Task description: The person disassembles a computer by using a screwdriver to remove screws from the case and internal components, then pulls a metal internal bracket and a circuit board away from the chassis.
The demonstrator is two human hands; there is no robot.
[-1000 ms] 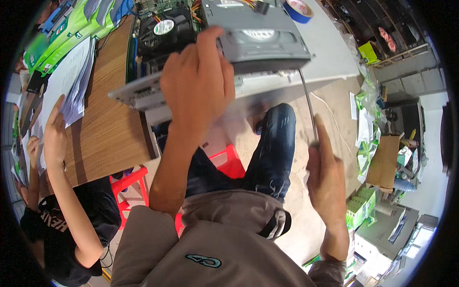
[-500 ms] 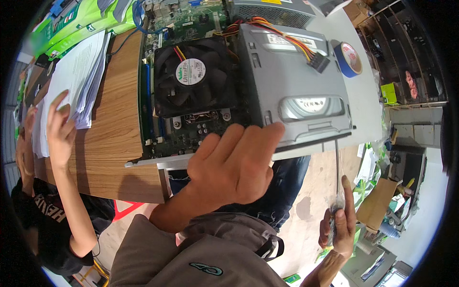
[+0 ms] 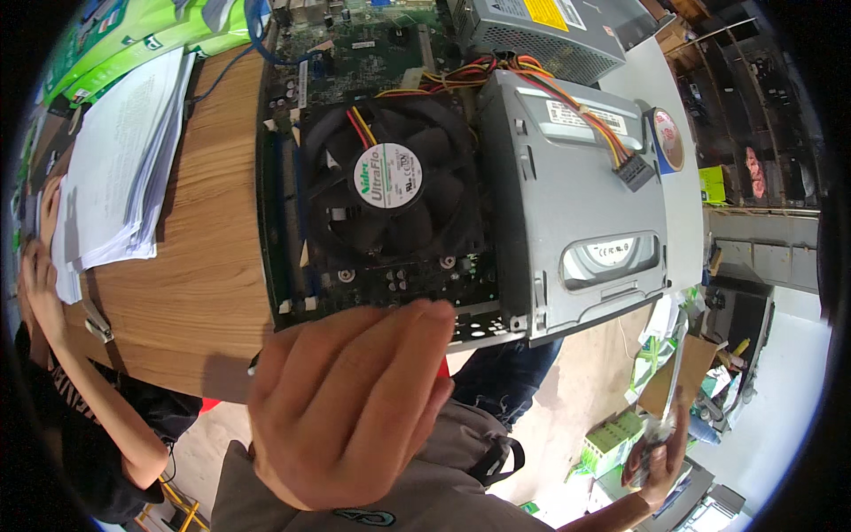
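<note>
The open computer case (image 3: pixel 461 195) fills the upper centre of the frame, its long axis running left to right, its near edge overhanging the wooden tabletop (image 3: pixel 204 257). The left hand (image 3: pixel 346 403), fingers flat and empty, lies just below that edge. The right hand (image 3: pixel 656 452), lower right and well apart, grips a screwdriver (image 3: pixel 674 372).

Wood desk (image 3: pixel 191 293), tan floor (image 3: pixel 581 390).
</note>
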